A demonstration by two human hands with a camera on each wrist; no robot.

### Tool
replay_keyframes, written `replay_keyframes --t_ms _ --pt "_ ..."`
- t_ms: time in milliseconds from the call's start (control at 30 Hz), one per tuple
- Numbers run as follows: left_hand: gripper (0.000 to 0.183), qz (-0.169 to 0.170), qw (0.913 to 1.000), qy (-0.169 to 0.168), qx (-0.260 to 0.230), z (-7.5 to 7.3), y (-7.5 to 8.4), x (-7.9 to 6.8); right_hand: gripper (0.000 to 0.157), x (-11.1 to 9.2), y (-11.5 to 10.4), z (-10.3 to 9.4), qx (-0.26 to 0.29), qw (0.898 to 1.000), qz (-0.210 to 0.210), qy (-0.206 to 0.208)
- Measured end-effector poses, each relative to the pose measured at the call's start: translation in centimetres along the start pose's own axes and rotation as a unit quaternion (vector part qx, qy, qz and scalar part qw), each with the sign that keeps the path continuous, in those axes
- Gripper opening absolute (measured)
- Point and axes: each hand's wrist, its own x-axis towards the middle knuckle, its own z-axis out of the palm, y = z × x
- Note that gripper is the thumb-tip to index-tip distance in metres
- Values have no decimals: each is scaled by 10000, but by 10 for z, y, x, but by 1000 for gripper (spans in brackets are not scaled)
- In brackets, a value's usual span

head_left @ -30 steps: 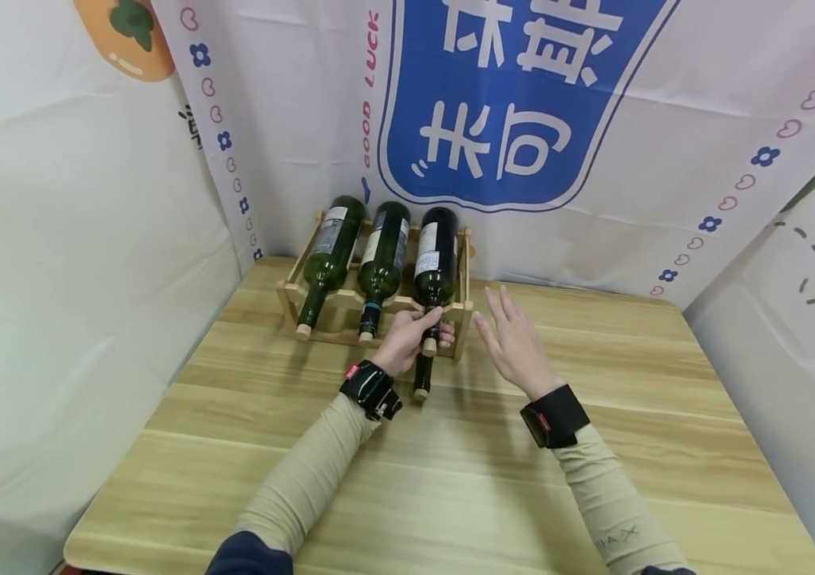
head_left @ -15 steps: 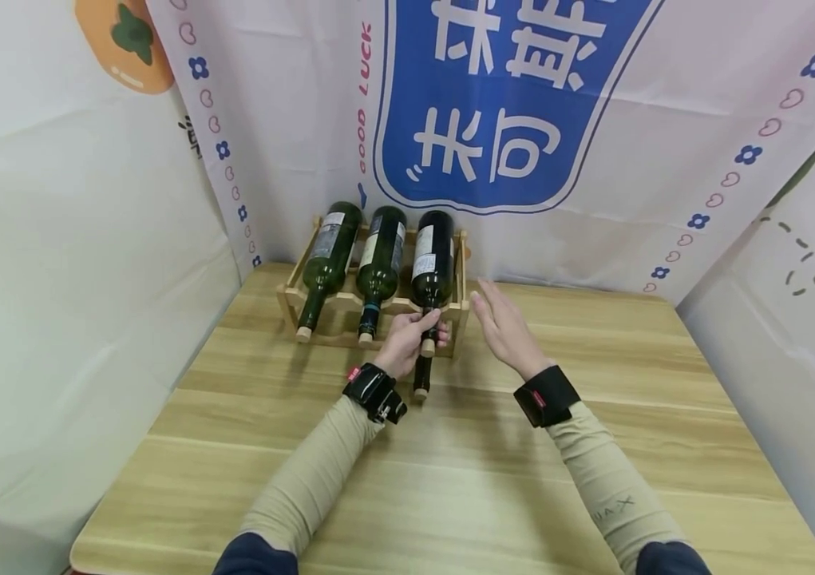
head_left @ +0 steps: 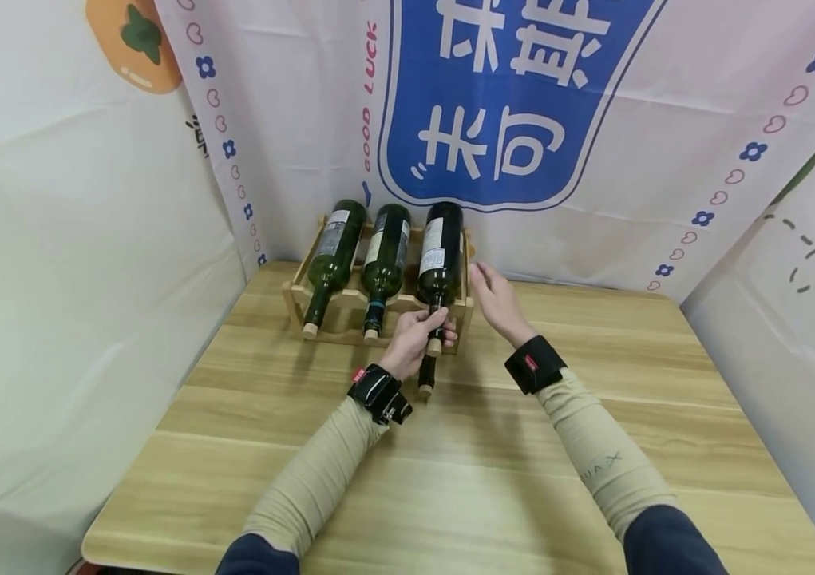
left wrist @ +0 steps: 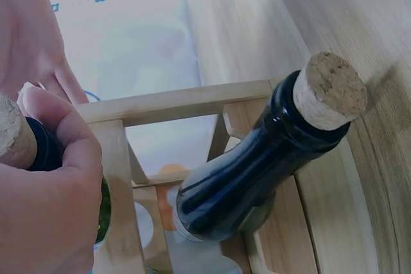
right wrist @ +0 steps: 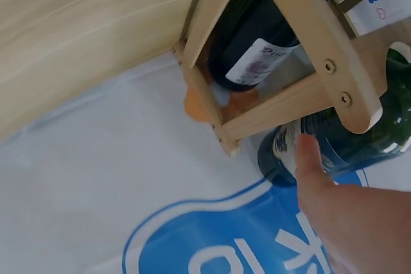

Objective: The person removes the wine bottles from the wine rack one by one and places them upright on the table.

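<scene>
A dark green wine bottle (head_left: 441, 251) lies in the right-hand place of the wooden wine rack (head_left: 290, 305), its corked neck toward me. My left hand (head_left: 407, 345) grips that neck just behind the cork, thumb on top. Beneath it, the neck of another corked bottle (head_left: 427, 374) sticks out from the lower tier; its cork (left wrist: 335, 88) shows large in the left wrist view. My right hand (head_left: 500, 305) is held with extended fingers at the rack's right side. In the right wrist view, its thumb overlaps the upper bottle (right wrist: 366, 139); whether they touch I cannot tell.
Two more green bottles lie on the upper tier: one at the left (head_left: 331, 251) and one in the middle (head_left: 385, 251). The rack stands at the back of a wooden table (head_left: 407, 495), close to a printed cloth backdrop (head_left: 615, 216). White cloth walls (head_left: 77, 239) flank the table.
My right hand has moved inward and slightly back, nearer to the rack's right side. The left hand keeps hold of the bottle neck, and that bottle has shifted slightly backward and up.
</scene>
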Motion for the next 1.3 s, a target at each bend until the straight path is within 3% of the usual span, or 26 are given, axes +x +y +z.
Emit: replay_keyframes --t_ms 100,200,333,600,767,1033,1300 --pt "37 -17 10000 -26 -43 5 2 -3 64 13 -3 0 1010 9940 420 -31" --pt "38 -37 9999 -63 -90 8 1 -4 62 23 -6 1 2127 9731 873 -115" --pt "36 -1 9999 -117 -84 13 -2 -7 61 31 -4 2 2724 9531 1301 -233" --pt "42 3 9992 -391 33 27 -2 -20 64 34 4 2 3315 9286 1529 -665" --pt "43 152 9990 -409 132 35 -3 -27 65 29 3 -3 3657 9150 1562 -677" --pt "26 240 9990 -371 60 44 -1 -38 64 22 -5 -10 3942 9056 1442 -614" --pt "30 260 9980 -489 313 50 1 -45 63 15 -8 -16 4060 9028 1316 -536"
